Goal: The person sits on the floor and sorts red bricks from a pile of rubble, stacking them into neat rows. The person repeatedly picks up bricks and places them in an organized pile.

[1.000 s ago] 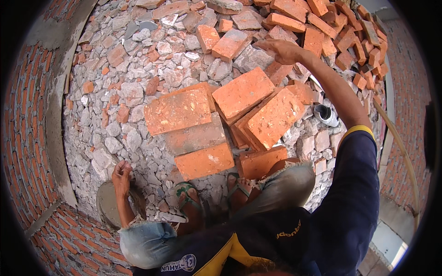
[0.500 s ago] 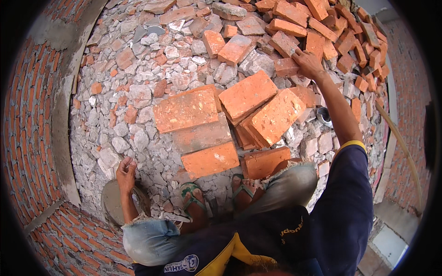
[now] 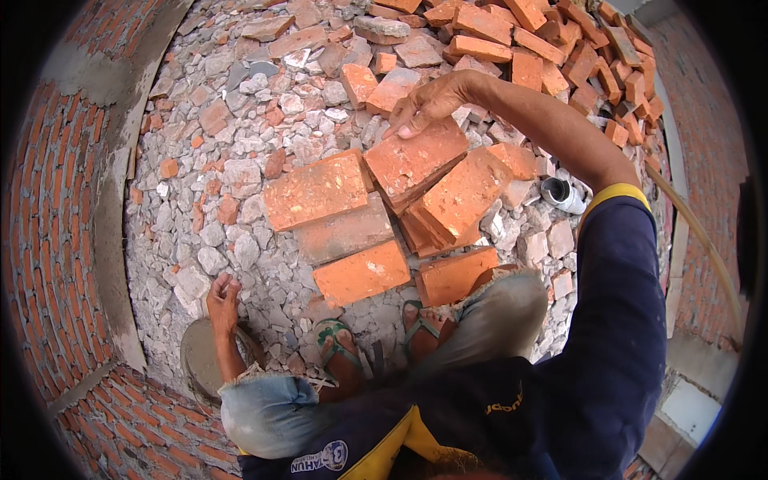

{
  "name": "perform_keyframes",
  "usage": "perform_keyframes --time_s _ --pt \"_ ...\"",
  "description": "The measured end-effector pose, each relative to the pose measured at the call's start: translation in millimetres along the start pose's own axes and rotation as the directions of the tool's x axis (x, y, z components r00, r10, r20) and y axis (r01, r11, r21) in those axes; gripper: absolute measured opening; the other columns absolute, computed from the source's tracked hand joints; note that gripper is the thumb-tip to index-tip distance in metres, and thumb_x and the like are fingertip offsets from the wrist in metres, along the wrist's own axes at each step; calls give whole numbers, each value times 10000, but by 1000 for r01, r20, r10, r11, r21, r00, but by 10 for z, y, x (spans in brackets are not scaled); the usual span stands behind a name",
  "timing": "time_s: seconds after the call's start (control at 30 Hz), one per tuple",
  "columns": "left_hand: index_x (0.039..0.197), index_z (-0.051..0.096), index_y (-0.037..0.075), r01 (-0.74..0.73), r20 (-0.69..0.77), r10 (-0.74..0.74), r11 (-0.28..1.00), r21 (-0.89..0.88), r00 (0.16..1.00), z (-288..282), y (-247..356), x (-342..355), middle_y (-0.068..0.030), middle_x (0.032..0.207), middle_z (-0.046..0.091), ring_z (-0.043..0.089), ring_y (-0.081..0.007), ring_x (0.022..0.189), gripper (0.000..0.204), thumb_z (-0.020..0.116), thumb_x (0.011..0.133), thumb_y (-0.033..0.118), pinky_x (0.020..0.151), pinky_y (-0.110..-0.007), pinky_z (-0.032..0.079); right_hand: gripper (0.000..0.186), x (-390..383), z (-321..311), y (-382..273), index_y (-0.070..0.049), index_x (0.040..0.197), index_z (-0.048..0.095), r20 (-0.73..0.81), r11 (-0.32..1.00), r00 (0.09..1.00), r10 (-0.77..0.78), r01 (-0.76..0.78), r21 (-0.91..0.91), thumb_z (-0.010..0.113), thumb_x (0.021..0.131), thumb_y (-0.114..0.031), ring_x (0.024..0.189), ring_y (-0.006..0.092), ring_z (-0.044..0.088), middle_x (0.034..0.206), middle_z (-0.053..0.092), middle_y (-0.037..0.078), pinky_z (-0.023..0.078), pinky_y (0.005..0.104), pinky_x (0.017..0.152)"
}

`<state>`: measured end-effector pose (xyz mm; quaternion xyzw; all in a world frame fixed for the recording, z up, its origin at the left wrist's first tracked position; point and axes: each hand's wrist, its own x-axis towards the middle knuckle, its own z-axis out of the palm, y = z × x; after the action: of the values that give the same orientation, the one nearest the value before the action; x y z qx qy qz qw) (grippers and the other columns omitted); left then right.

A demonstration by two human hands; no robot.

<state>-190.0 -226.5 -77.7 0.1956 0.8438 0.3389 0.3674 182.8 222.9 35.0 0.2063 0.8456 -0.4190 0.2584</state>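
Observation:
My right hand (image 3: 432,104) reaches over the far end of an orange brick (image 3: 420,160), fingers and thumb closed on its edge; the fingertips are partly hidden. That brick lies on top of a small stack, beside another speckled orange brick (image 3: 464,196). To its left lie a long orange brick (image 3: 316,192), a greyer brick (image 3: 344,230) and a nearer orange brick (image 3: 362,274). My left hand (image 3: 225,298) hangs by my left knee, fingers loosely bent and nothing seen in them. Just below it stands a round container (image 3: 198,348) with grey wet-looking mix.
Broken stone and brick rubble (image 3: 232,172) covers the ground. A heap of loose bricks (image 3: 552,48) rises at the far right. A white and grey tube-like thing (image 3: 562,194) lies right of the stack. Brick walls (image 3: 52,240) border the left; a hose (image 3: 704,248) runs down the right.
My right hand has moved left, from a brick by the heap to the far end of the stacked orange brick. My left hand stays by the knee. The view has shifted slightly.

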Motion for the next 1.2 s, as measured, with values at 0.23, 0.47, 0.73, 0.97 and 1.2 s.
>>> perform_keyframes --time_s 0.23,0.47,0.73,0.97,1.2 --pt "1314 539 -7 122 13 -121 984 -127 993 -134 -259 -45 -68 1145 647 648 -177 976 540 685 910 320 710 -267 468 450 170 -48 153 -149 1333 600 194 986 974 -117 90 144 660 910 -286 1297 267 485 1329 599 115 344 390 1093" --pt "1320 530 1 49 29 -46 990 -129 999 -73 -5 -28 -62 1214 625 628 -184 1047 530 677 916 311 706 -272 470 396 227 206 132 -69 1268 642 187 997 982 3 -17 77 636 929 -275 1037 177 599 1156 693 71 435 338 948" --pt "1321 544 12 96 -35 -102 985 -145 994 -155 -99 -46 -67 1187 662 653 -163 1010 513 674 922 306 707 -275 481 426 20 308 34 -95 1278 639 -52 999 998 35 -33 35 640 921 -327 1053 215 621 1179 690 87 455 346 944" --pt "1314 536 31 50 -11 -52 991 -121 999 -172 -69 -10 -39 1215 639 636 -175 1027 497 658 927 319 767 -312 457 448 -295 268 570 -102 1306 610 -410 988 912 -2 65 139 580 862 -154 1089 240 623 1198 673 124 462 352 974" --pt "1311 541 15 117 -29 -122 985 -129 992 -191 -177 11 -44 1168 647 654 -164 965 493 671 926 294 675 -247 471 906 -1182 1008 1885 -154 1479 368 -373 772 764 527 -613 -166 664 653 71 1278 330 500 1467 432 158 463 395 1023"
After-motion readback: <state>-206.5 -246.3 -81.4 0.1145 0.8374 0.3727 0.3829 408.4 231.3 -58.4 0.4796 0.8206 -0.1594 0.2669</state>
